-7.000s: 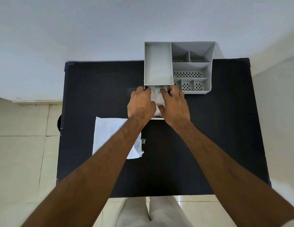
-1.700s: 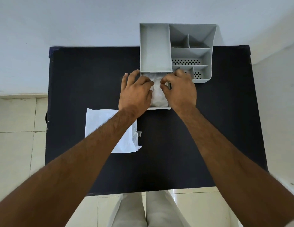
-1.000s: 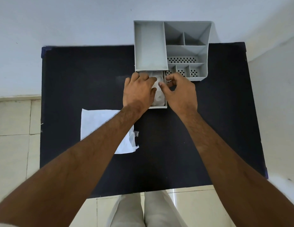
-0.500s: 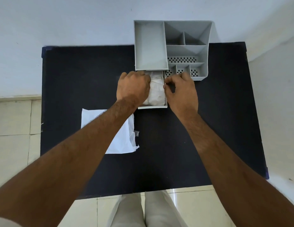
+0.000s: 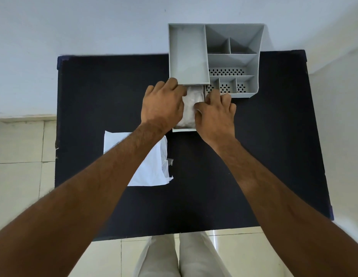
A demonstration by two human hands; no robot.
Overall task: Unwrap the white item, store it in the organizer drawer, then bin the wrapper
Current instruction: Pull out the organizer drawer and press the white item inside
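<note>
Left hand (image 5: 162, 105) and right hand (image 5: 216, 114), fingers curled, now press the white item (image 5: 189, 108) deeper into the open drawer (image 5: 184, 129) than a moment earlier. Storing nears completion; the wrapper (image 5: 152, 168) lies unbinned on the table (image 5: 254, 156).

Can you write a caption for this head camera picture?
Two hands tuck a white item into an open drawer.
</note>
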